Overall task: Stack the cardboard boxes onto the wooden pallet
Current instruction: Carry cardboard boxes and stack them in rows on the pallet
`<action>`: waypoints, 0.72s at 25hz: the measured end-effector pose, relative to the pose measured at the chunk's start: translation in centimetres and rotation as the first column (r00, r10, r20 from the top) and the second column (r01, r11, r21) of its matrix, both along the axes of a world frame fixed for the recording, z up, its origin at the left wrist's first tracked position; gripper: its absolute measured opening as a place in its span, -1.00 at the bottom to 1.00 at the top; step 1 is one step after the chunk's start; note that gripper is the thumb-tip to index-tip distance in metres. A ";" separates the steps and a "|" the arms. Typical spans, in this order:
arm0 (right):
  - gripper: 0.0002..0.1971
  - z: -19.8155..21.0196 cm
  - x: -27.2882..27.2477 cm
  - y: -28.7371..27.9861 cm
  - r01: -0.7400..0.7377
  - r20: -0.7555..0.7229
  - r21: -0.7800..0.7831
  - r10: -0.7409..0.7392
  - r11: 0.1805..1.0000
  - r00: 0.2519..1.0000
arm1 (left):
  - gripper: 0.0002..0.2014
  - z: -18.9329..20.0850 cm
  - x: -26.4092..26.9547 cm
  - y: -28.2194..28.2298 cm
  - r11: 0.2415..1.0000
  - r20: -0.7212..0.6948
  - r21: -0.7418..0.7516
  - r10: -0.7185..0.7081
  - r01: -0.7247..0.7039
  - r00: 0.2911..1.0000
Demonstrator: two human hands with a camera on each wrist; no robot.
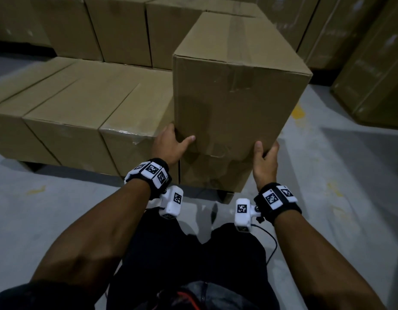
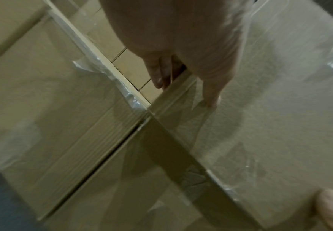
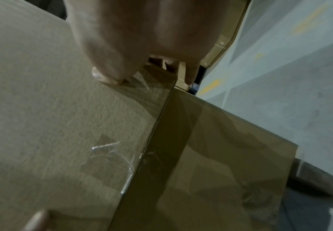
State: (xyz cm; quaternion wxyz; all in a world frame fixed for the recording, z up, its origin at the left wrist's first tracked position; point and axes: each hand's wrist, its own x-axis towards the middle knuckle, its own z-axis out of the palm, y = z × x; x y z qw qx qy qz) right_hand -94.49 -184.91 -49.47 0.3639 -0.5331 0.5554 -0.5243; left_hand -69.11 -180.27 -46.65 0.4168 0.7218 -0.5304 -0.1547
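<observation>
We saw low row of sealed boxes (image 1: 66, 113) at left, contents hidden. Our left hand (image 1: 171, 144) grasped carried box (image 1: 233, 86) at lower left corner, thumb across front. Box sat atop lower box (image 1: 213, 175). Our right hand (image 1: 266, 163) grasped lower right corner.

A tall cardboard box (image 1: 233, 86) stands on a lower box (image 1: 213, 173) at the right end of a row of boxes (image 1: 66, 113) on the floor (image 1: 327, 175), with a higher row of boxes (image 1: 117, 30) behind them. The left hand (image 1: 171, 145) is at the tall box's lower left corner and the right hand (image 1: 266, 162) at its lower right corner. More stacked boxes (image 1: 372, 63) stand farther right across the floor.
</observation>
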 end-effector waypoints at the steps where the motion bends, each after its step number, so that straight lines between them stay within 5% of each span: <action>1: -0.46 0.2 -0.1 -0.3 -0.009 -0.006 0.007 0.009 1.000 1.000 | -0.46 -0.1 0.2 -0.2 0.999 0.024 0.046 -0.028 0.027 0.999; 10: -0.45 -1.7 -1.3 -3.0 -0.105 -0.075 0.112 0.113 0.988 0.991 | -0.52 -1.8 1.7 -2.5 0.930 0.208 0.365 -0.133 0.049 0.969; 18: -0.52 -2.7 -1.1 -4.6 -0.067 -0.119 0.168 0.087 0.984 0.989 | -0.53 -2.5 1.9 -3.7 0.929 0.385 0.370 -0.125 -0.029 0.914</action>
